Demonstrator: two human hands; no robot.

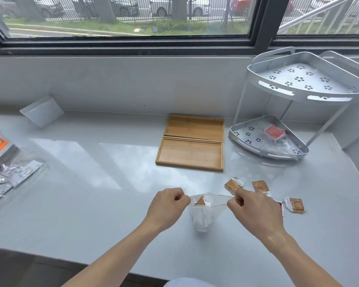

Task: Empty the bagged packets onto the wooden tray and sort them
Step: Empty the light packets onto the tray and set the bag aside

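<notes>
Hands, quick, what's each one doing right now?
Left hand: closed, pinching the plastic bag at its opening.
Right hand: closed, pinching the opposite edge.

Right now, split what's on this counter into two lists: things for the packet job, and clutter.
Job:
left hand and right hand, holding the clear bag open
brown packets loose on the counter
wooden trays, both empty

Clutter:
white rack, with a bagged red pack on its lower shelf
silver sachets at far left
white pouch against the wall
</notes>
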